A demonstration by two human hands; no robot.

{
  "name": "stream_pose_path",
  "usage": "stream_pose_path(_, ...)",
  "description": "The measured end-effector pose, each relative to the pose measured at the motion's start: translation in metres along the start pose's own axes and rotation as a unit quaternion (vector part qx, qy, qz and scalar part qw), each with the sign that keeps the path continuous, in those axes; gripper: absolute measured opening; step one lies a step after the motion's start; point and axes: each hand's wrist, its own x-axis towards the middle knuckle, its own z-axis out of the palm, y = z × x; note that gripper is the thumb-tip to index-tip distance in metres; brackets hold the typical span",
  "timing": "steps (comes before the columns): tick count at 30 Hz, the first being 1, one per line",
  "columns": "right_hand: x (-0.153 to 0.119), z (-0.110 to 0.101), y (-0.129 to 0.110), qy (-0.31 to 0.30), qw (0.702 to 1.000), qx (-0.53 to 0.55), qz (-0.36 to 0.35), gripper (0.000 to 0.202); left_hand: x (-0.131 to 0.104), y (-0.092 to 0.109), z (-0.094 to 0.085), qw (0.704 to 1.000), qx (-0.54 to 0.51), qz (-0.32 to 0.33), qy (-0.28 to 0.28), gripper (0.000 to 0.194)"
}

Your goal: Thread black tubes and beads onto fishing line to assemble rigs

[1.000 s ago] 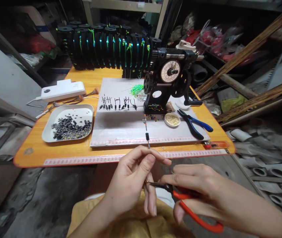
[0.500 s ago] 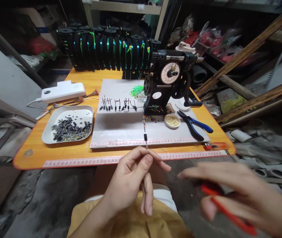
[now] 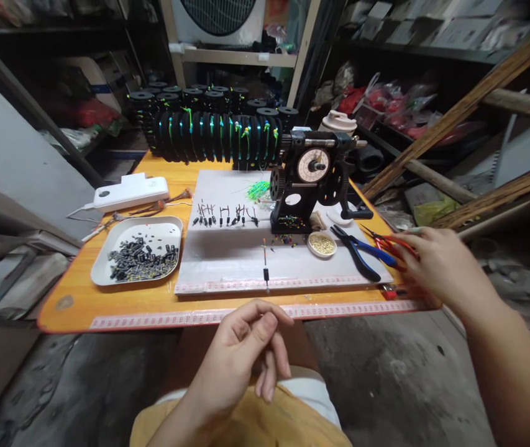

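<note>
My left hand (image 3: 250,347) is in front of the table's near edge, thumb pressed against the curled fingers; anything pinched there is too small to make out. Just beyond its fingertips a small black piece (image 3: 266,274) with an orange-tipped stem stands out over the grey board (image 3: 227,264). At the table's right side, my right hand (image 3: 432,254) is closed on red-handled scissors or pliers (image 3: 397,245), beside the blue-handled pliers (image 3: 362,251). A round dish of gold bits (image 3: 322,244) lies left of those pliers. Small black pieces with wires (image 3: 225,217) form a row on the board.
A black winding machine (image 3: 302,186) with a dial and crank stands at the back, beside a row of black spools (image 3: 218,136). On the left are a white tray of dark parts (image 3: 137,251) and a white power strip (image 3: 132,191). A measuring tape (image 3: 153,317) runs along the front edge.
My right hand has moved up and right with the red-handled tool, onto the table's right side. My left hand sits slightly lower in the picture. The view has tilted upward.
</note>
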Motion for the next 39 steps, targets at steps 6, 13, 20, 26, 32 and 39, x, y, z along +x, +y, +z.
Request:
stream_pose_path(6,-0.010,0.018,-0.134,-0.129,0.971,0.198,-0.037,0.034,-0.004,0.002,0.008,0.986,0.154,0.011,0.056,0.036)
stream_pose_path(13,0.014,0.040,-0.200,-0.304,0.802,0.510,0.072,0.030,0.004,0.022,0.006,0.968,0.223,0.100,0.055,0.051)
stream_pose_path(20,0.009,0.035,-0.198,-0.327,0.697,0.620,0.149,0.036,0.009,0.027,0.012,0.952,0.259,0.146,0.072,0.039)
stream_pose_path(26,0.001,0.045,-0.198,-0.339,0.637,0.661,0.205,0.039,-0.009,-0.015,-0.007,0.927,0.355,0.111,0.044,0.051)
stream_pose_path(32,-0.004,0.056,-0.187,-0.355,0.672,0.623,0.186,0.037,-0.015,0.010,-0.018,0.888,0.459,0.013,-0.021,0.035)
stream_pose_path(39,-0.004,0.064,-0.177,-0.312,0.771,0.542,0.120,0.036,0.041,0.096,-0.012,0.876,0.421,0.191,0.140,0.043)
